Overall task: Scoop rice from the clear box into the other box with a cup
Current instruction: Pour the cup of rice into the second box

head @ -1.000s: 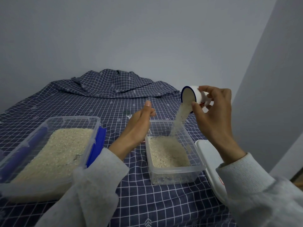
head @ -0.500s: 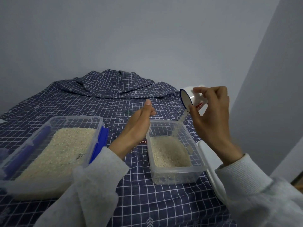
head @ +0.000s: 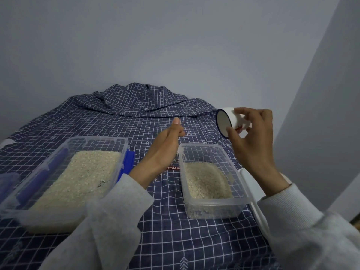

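A large clear box (head: 116,145) with blue clips sits at the left, well filled with rice (head: 78,184). A smaller clear box (head: 228,156) stands right of centre with a shallower layer of rice (head: 204,182). My right hand (head: 255,145) holds a white cup with a blue rim (head: 226,121) tipped on its side above the small box's far right corner; the cup looks empty inside. My left hand (head: 165,149) rests flat, fingers together, against the small box's left wall, holding nothing.
A dark blue checked cloth (head: 155,221) covers the table and bunches up at the back (head: 140,98). A white lid (head: 253,191) lies along the small box's right side. Grey walls close in behind and at the right.
The stream of rice from the cup thinned and has stopped. The cup stays tipped and now shows an empty inside. My left hand has not moved.
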